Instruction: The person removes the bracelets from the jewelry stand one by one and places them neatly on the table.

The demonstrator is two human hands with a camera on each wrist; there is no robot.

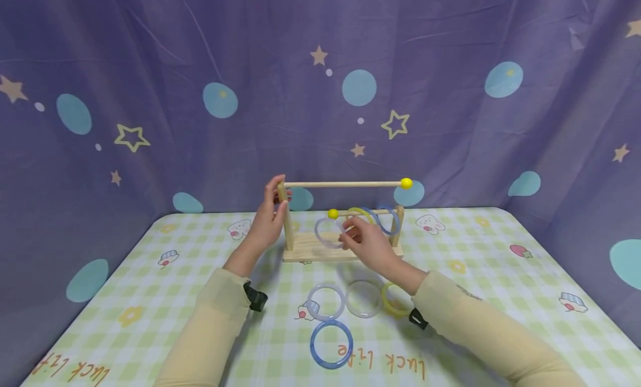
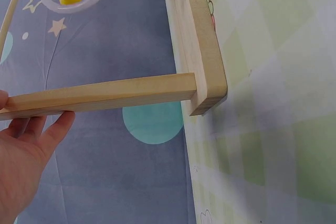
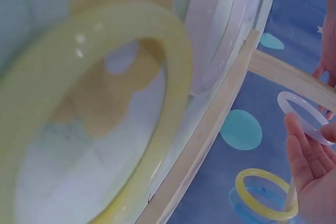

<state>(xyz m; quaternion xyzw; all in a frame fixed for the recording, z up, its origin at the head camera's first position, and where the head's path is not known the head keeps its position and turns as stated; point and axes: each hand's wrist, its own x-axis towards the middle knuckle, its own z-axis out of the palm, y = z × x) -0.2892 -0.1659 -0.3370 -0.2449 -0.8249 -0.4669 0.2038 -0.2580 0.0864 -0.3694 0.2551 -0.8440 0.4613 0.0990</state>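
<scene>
My left hand (image 1: 265, 226) grips the top of the left post (image 2: 121, 92) of a wooden ring stand, thumb on one side and fingers on the other. Between the thumb and fingers of my right hand (image 1: 373, 245) is a pale, whitish ring (image 3: 308, 130), pinched by its edge. In the head view this ring overlaps the stand's base (image 1: 310, 254) just below the yellow ball (image 1: 333, 214) that ends the lower rod. A yellow ring (image 3: 262, 213) and blue rings (image 1: 383, 227) hang on that rod, partly behind my right hand.
On the checked tablecloth in front of the stand lie two pale rings (image 1: 309, 302), a yellow ring (image 1: 385, 299) partly under the right forearm, and a blue ring (image 1: 313, 345). The upper rod (image 1: 345, 184) ends in another yellow ball. A purple curtain (image 1: 280, 98) hangs behind.
</scene>
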